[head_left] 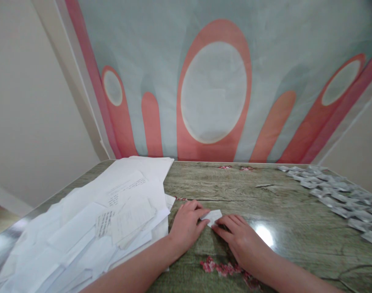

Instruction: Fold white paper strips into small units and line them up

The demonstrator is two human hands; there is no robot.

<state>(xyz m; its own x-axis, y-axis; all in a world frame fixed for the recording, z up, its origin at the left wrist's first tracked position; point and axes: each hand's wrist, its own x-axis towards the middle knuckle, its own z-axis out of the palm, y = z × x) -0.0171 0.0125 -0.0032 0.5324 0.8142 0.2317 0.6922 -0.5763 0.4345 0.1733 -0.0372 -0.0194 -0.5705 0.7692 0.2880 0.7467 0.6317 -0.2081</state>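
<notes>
Between my two hands, low over the wood-patterned table (pixel 198 183), is a small folded piece of white paper (pixel 213 217). My left hand (pixel 189 221) pinches its left end between thumb and fingers. On the other end, the thumb and fingers of my right hand (pixel 236 234) close around the paper's edge. Part of the paper is hidden behind the fingertips. Just left of my left hand lies a wide, loose heap of white paper sheets (pixel 82 224), some with printed text.
At the right of the table, several small folded paper pieces (pixel 335 193) lie in overlapping rows. Pink flowers (pixel 222 267) are printed on the tabletop. Behind the table's far edge hangs a grey-green and red patterned backdrop (pixel 161 49). A pale wall (pixel 30 101) stands at the left.
</notes>
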